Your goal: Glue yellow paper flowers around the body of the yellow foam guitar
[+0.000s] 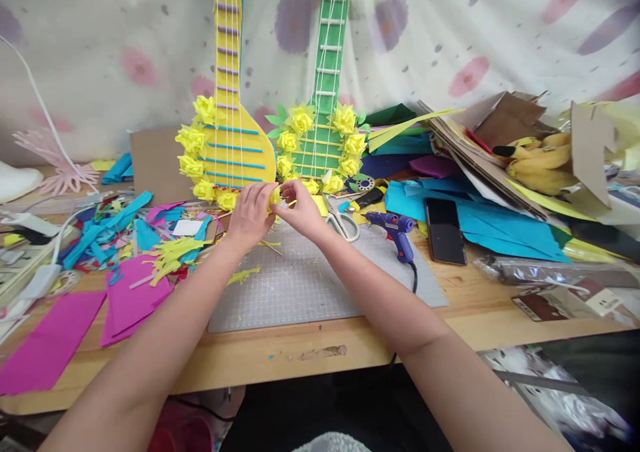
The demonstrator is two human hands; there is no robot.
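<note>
A yellow paper flower (275, 197) shows between my two hands, at the lower right edge of a yellow paper guitar (257, 147). My left hand (251, 213) has its fingers closed on the flower's left side. On the other side, the fingertips of my right hand (301, 207) pinch it; most of the flower is hidden by the fingers. Whether it touches the guitar I cannot tell. Several more yellow flowers (191, 139) line the guitar's left and lower edge. Beside it stands a green paper guitar (326, 115) ringed with similar flowers.
Scissors (344, 225) and a blue glue gun (395, 229) lie on the grey cutting mat (295, 292). A black phone (445, 231) rests by blue paper (500, 232). Paper scraps (107, 235) and magenta sheets (53, 339) cover the left; cardboard (480, 155) is piled at right.
</note>
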